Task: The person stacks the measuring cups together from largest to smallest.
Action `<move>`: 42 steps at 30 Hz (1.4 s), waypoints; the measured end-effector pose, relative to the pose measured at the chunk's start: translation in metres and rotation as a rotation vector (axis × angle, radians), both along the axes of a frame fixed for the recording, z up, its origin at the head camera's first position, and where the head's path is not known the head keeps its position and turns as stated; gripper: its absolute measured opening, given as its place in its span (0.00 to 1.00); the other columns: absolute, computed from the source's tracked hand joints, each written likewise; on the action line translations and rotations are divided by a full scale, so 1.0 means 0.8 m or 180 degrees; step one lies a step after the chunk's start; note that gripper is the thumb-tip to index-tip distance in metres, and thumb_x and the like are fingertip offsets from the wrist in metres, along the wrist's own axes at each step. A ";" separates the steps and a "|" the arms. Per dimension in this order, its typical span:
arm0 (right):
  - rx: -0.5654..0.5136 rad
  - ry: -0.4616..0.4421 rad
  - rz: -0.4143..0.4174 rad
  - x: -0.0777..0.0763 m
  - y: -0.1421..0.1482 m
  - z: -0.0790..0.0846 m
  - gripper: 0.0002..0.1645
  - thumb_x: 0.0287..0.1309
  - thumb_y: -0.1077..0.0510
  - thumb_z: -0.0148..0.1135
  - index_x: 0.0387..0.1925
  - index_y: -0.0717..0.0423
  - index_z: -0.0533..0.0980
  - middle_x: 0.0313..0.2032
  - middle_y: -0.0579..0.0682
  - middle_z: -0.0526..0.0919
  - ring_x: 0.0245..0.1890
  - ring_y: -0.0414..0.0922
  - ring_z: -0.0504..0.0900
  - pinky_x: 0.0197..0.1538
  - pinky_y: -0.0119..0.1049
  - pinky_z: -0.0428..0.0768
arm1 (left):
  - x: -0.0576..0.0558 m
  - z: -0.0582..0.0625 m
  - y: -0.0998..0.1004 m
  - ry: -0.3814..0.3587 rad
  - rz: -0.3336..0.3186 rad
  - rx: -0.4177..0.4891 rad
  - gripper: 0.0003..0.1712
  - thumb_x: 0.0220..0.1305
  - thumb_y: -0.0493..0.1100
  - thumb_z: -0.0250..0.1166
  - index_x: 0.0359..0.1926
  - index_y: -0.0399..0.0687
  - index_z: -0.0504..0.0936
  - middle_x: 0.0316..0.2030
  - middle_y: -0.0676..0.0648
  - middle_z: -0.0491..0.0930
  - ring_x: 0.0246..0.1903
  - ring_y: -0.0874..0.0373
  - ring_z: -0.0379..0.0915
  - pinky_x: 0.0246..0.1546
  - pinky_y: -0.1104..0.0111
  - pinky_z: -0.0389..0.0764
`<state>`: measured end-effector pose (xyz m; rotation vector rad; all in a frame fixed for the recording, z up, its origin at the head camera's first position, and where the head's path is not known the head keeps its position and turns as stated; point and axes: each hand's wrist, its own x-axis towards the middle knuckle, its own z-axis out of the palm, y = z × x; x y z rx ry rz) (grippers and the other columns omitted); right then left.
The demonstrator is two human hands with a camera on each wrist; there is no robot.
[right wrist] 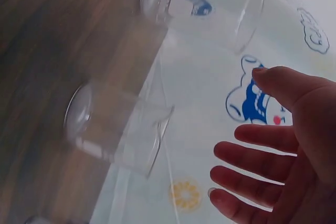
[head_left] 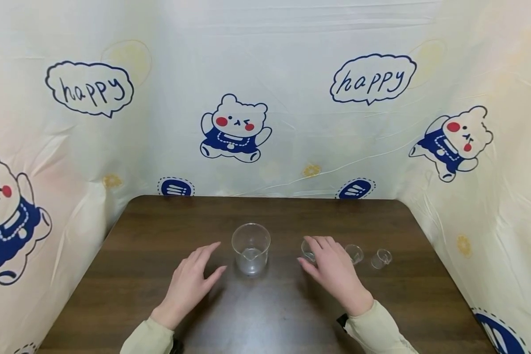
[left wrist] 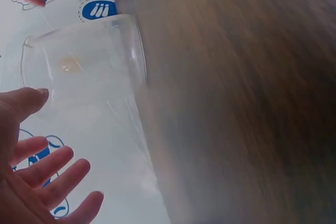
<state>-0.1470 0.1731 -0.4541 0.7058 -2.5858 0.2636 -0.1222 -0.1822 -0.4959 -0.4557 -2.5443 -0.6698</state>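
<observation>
A large clear glass beaker stands upright on the brown table, between the two hands. To its left is my left hand, fingers spread and nothing in its grasp; in the left wrist view its thumb overlaps the rim side of the beaker. My right hand hovers over the right half of the table with relaxed, parted fingers, holding nothing. It partly hides a smaller beaker, which the right wrist view shows upright with its spout toward the fingers.
Two more small beakers stand in a row to the right, one just past the right hand and the smallest one farthest out. A pale curtain printed with bears hangs along the back and sides of the table.
</observation>
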 end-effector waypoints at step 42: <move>-0.0058 -0.1179 0.0816 -0.069 -0.082 -0.013 0.39 0.59 0.38 0.75 0.64 0.56 0.79 0.53 0.50 0.87 0.61 0.53 0.77 0.62 0.53 0.74 | -0.071 -0.007 0.028 -0.1327 -0.0885 0.1094 0.46 0.56 0.51 0.81 0.72 0.45 0.72 0.67 0.46 0.77 0.66 0.45 0.73 0.64 0.46 0.74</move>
